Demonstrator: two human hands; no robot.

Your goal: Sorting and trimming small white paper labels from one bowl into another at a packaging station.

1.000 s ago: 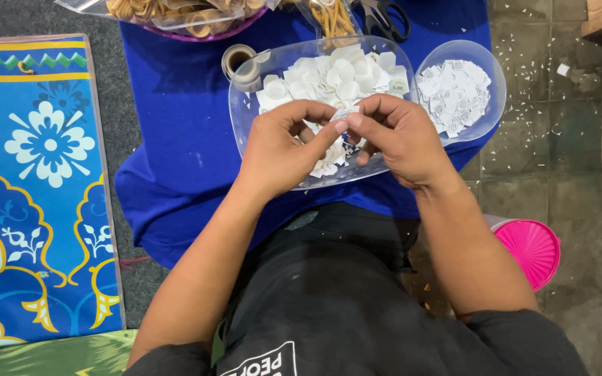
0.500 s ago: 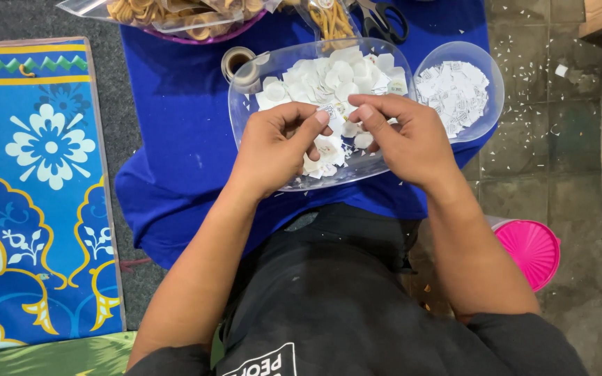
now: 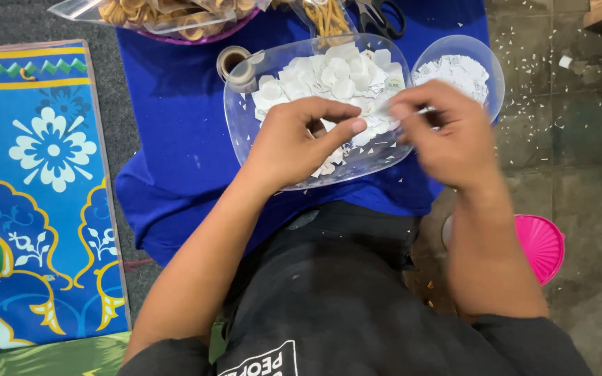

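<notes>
My left hand [image 3: 294, 143] hovers over a clear plastic tray [image 3: 245, 132] heaped with white round paper pieces [image 3: 329, 73]. Its thumb and fingers are pinched on one small white piece. My right hand [image 3: 447, 136] is blurred, just right of the left hand, at the tray's right rim. Its fingertips pinch a thin white paper scrap [image 3: 384, 109]. Beside it, further right, stands a smaller clear bowl [image 3: 485, 59] filled with white paper scraps [image 3: 454, 69]. Both containers rest on a blue cloth [image 3: 175, 139] in front of my lap.
A tape roll [image 3: 235, 64] sits at the tray's left corner. A bag of tan rings [image 3: 161, 14] and scissors [image 3: 384, 17] lie at the back. A patterned blue mat [image 3: 36, 195] is on the left, a pink lid [image 3: 541, 247] on the tiled floor at right.
The hands were pinched together over the tray; now my right hand has pulled away to the right, toward the small bowl. My left hand stays over the tray.
</notes>
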